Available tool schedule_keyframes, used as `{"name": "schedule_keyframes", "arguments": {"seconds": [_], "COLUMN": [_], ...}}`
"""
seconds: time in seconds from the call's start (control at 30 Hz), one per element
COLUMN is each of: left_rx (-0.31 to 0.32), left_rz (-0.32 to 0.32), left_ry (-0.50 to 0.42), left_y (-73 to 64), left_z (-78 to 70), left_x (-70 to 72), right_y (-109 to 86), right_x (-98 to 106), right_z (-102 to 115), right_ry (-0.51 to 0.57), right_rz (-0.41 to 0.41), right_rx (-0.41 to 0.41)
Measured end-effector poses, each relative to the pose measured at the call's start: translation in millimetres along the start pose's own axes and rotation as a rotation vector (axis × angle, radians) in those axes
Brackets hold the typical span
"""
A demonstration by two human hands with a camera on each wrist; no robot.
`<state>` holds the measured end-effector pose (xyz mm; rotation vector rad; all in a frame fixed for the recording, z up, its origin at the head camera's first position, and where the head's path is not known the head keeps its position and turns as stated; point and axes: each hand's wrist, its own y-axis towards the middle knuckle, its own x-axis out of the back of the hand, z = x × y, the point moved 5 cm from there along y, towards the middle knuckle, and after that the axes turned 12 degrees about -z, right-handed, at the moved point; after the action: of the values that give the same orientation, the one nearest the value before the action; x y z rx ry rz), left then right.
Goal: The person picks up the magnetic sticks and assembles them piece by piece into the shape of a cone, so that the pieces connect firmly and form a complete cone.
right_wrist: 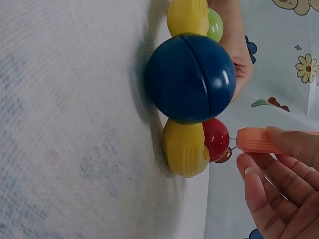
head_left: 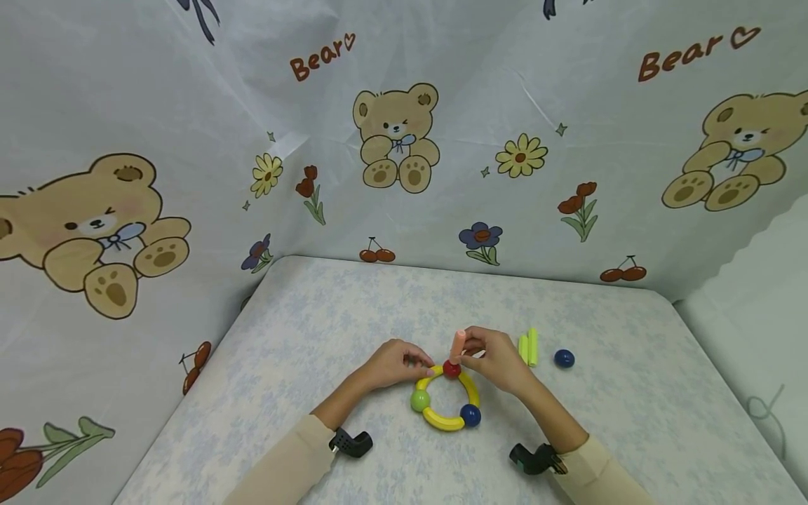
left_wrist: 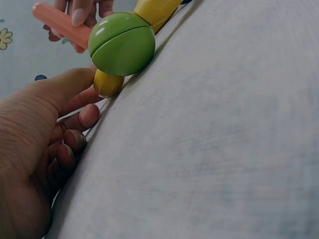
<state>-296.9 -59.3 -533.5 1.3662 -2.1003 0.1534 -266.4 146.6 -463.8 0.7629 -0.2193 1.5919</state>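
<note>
A ring of yellow curved rods [head_left: 444, 422] joined by a green ball [head_left: 420, 400], a blue ball [head_left: 470, 414] and a red ball [head_left: 451, 369] lies flat on the table. My left hand [head_left: 396, 365] pinches the ring's upper left yellow rod between thumb and fingers, beside the red ball. Between thumb and fingertips, my right hand [head_left: 495, 356] holds an orange rod [head_left: 458, 345] nearly upright over the red ball. The right wrist view shows a narrow gap between the orange rod's lower end [right_wrist: 244, 140] and the red ball [right_wrist: 217, 140].
Two lime-green straight rods [head_left: 533, 348] lie side by side to the right of my right hand. Farther right rests a loose dark blue ball [head_left: 564, 358]. A pale patterned cloth covers the table [head_left: 341, 301], and a bear-print curtain [head_left: 480, 84] hangs behind it.
</note>
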Motion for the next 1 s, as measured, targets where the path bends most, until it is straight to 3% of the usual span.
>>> {"name": "schedule_keyframes", "arguments": {"seconds": [0.67,0.8,1.0], "left_rx": [0.007,0.020,0.043], "left_rz": [0.004,0.051,0.179], "left_ry": [0.001,-0.004,0.027], "left_y": [0.6,0.3,-0.9], "left_z": [0.2,-1.8,-11.9], "left_x": [-1.3,0.7,10.0], "right_y": [-1.1,-2.8,-6.4], "right_x": [-0.5,0.3,3.4], "right_z": [-2.3,-6.2,-13.1], "right_ry": [-0.029,-0.020,-0.036], "right_rz": [0.010,0.041,0.119], "right_rx": [-0.005,-0.017,-0.048]}}
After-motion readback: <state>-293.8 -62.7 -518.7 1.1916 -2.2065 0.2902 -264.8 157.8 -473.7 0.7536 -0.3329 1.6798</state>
